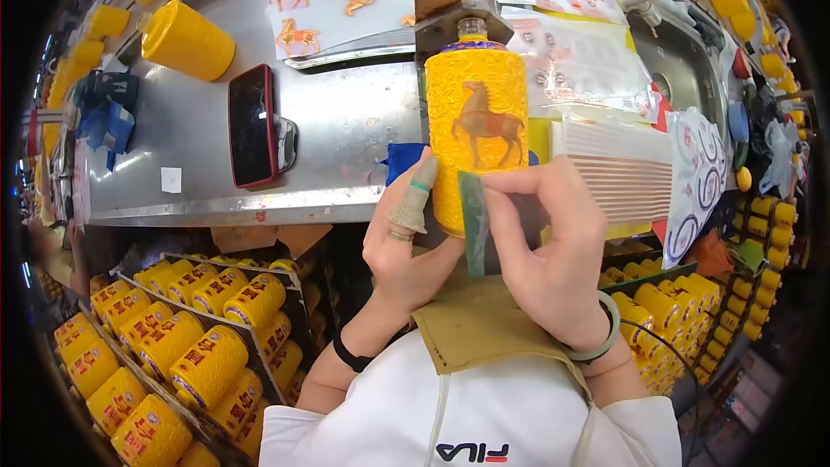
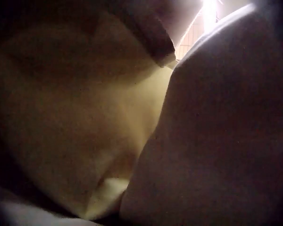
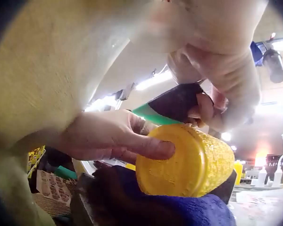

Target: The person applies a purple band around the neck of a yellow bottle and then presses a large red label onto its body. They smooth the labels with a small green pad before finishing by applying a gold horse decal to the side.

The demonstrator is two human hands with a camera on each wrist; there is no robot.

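A yellow embossed bottle (image 1: 450, 91) with a clear neck and a brown-orange horse decal (image 1: 489, 125) lies with its base toward the person. My left hand (image 1: 399, 264), a pale cover over one finger, grips its lower end; the right wrist view has the thumb pressed on the base (image 3: 172, 162). Between thumb and fingers, my right hand (image 1: 558, 246) pinches a flat dark scraper with a green edge (image 1: 473, 223), held against the bottle's lower side below the horse. Under the bottle is a blue cloth (image 3: 198, 209). Dim fabric (image 2: 85, 117) fills most of the left wrist view.
Left on the metal bench are a phone (image 1: 252, 125), another yellow bottle (image 1: 192, 41) and a tray with horse decals (image 1: 346, 56). Printed sheets (image 1: 579, 60) and a sink (image 1: 692, 60) lie right. Crates of yellow bottles (image 1: 212, 363) stand below on both sides.
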